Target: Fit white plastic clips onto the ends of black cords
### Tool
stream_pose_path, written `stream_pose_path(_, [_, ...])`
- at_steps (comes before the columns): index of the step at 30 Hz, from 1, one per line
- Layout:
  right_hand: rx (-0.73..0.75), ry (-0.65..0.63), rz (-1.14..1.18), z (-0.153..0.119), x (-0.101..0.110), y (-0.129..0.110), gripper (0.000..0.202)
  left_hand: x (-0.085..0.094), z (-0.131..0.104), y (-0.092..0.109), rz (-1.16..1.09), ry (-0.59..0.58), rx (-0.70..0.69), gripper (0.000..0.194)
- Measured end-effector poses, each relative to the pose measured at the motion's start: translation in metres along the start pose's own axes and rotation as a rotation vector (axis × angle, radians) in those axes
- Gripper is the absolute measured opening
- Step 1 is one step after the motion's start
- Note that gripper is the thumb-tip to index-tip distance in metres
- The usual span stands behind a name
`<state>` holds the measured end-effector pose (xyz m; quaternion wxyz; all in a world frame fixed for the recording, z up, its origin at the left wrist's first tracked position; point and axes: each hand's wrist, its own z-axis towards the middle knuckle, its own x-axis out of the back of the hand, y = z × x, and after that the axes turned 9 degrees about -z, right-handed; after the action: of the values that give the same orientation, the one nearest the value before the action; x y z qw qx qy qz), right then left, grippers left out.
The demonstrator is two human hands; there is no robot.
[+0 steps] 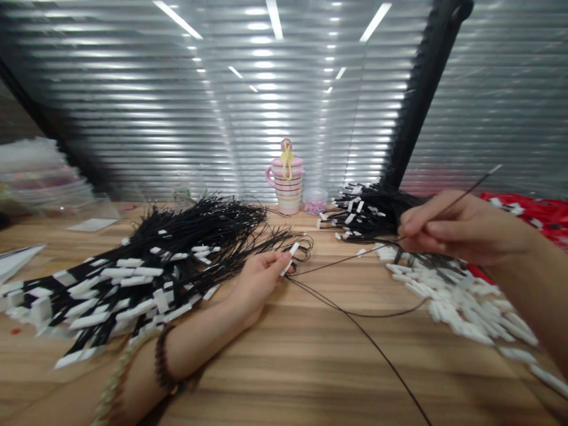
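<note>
L hand (pixel 261 275), just below ctr at abt 7 o'clock, pinches a white tag (pixel 290 258), prob. to steady it. R hand (pixel 457 228), 3 o'clock, pinches a dark cord (pixel 355 256), presumably to hold it straight & clear. Tagged cord bundle (pixel 195 231) 8–9 o'clock, loose white pcs (pixel 465 307) 4 o'clock, apparently for easy reach.

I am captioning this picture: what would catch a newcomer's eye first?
Probably the heap of white-tagged black cords on the left of the table. Next, perhaps, the striped pink-lidded mug at the back, near the middle. In front of it, the left hand pinches a white tag; farther right, the right hand holds a black cord.
</note>
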<state>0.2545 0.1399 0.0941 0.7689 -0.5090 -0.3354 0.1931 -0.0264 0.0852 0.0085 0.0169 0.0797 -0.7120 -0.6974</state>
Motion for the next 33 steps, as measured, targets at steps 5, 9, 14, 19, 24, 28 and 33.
stream_pose_path(5, [-0.068, 0.308, 0.066, 0.002, 0.001, -0.006, 0.016, -0.002, -0.001, 0.002, -0.018, -0.017, 0.025, 0.034])
stream_pose_path(9, [-0.065, 0.375, 0.077, 0.018, -0.016, -0.003, 0.018, 0.000, 0.000, 0.000, -0.001, -0.021, 0.025, 0.034])
stream_pose_path(14, [-0.085, 0.396, -0.247, 0.042, -0.077, 0.032, 0.016, 0.000, 0.000, 0.000, -0.016, -0.037, 0.022, 0.031])
stream_pose_path(19, [-0.033, 0.356, -0.443, 0.046, -0.133, 0.063, 0.018, -0.001, -0.001, 0.003, -0.037, -0.055, 0.022, 0.028])
stream_pose_path(24, [-0.057, 0.387, -0.461, 0.043, -0.141, 0.070, 0.017, -0.001, 0.000, 0.003, -0.059, -0.093, 0.036, 0.027])
stream_pose_path(28, [-0.063, 0.378, -0.446, 0.043, -0.138, 0.070, 0.017, 0.000, 0.001, 0.001, -0.069, -0.101, 0.039, 0.026])
stream_pose_path(33, [-0.047, 0.392, -0.454, 0.042, -0.138, 0.069, 0.017, 0.001, 0.000, 0.001, -0.051, -0.097, 0.046, 0.028])
